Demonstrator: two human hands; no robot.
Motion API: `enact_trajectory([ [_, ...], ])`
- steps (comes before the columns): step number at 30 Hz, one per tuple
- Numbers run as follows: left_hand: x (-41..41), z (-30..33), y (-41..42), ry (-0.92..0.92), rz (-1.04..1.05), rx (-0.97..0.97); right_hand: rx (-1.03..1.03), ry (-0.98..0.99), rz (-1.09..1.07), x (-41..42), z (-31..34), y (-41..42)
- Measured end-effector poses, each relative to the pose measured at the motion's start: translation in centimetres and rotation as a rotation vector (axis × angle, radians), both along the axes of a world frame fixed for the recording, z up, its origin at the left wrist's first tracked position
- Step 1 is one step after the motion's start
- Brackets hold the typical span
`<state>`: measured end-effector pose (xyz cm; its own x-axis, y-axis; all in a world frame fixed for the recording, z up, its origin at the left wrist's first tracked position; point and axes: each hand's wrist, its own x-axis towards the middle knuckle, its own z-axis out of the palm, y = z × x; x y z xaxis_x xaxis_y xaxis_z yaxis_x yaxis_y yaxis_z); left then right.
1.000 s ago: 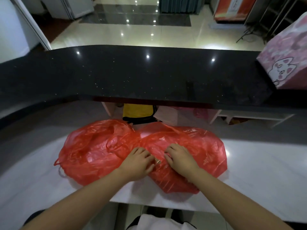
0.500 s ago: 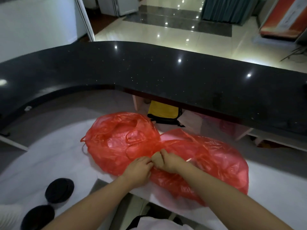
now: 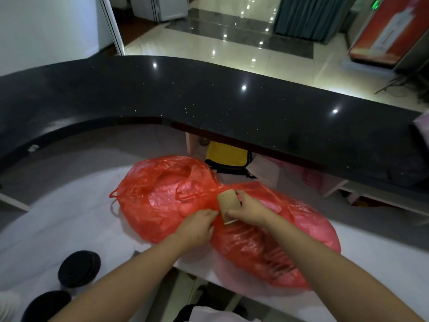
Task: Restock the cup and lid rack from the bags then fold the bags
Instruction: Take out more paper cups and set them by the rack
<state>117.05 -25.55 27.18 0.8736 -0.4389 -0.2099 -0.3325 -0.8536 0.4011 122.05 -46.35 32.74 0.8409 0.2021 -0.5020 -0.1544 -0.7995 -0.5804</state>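
Two red plastic bags lie side by side on the white counter (image 3: 58, 219). The left bag (image 3: 160, 194) is crumpled with its handles loose. The right bag (image 3: 274, 247) stretches toward the counter's front edge. My right hand (image 3: 249, 209) grips a brown ribbed paper cup (image 3: 228, 202), held above the spot where the bags meet. My left hand (image 3: 197, 225) pinches the red plastic just left of the cup. Two stacks of black lids (image 3: 79, 268) sit at the lower left.
A raised black stone ledge (image 3: 209, 105) curves along the back of the counter. Under it, in a shelf opening, stand a yellow and black bag (image 3: 226, 160) and pink items (image 3: 311, 180). A second black lid stack (image 3: 46, 305) lies near the bottom left corner.
Both hands were pressed flat on the bags. My right hand has drawn a brown paper cup out from between them, while my left hand now pinches the plastic. The view has swung left.
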Motion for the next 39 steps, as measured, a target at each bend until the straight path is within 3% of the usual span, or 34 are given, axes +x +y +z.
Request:
enact_trajectory([
  [10,3.3,6.2,-1.0,-0.045,0.224,-0.378,0.198,-0.352,-0.190,2.2,5.8,0.0],
  [18,1.5,12.3,-0.9,-0.116,0.431,-0.614,0.458,-0.612,-0.146,2.0,12.7,3.2],
  [26,-11.0,14.5,7.0,-0.181,0.811,-0.778,0.656,-0.505,0.196,-6.2,12.8,14.1],
  [39,-42.0,10.6,23.4,-0.210,1.435,-0.813,0.707,-0.176,0.921,-31.6,9.0,36.3],
])
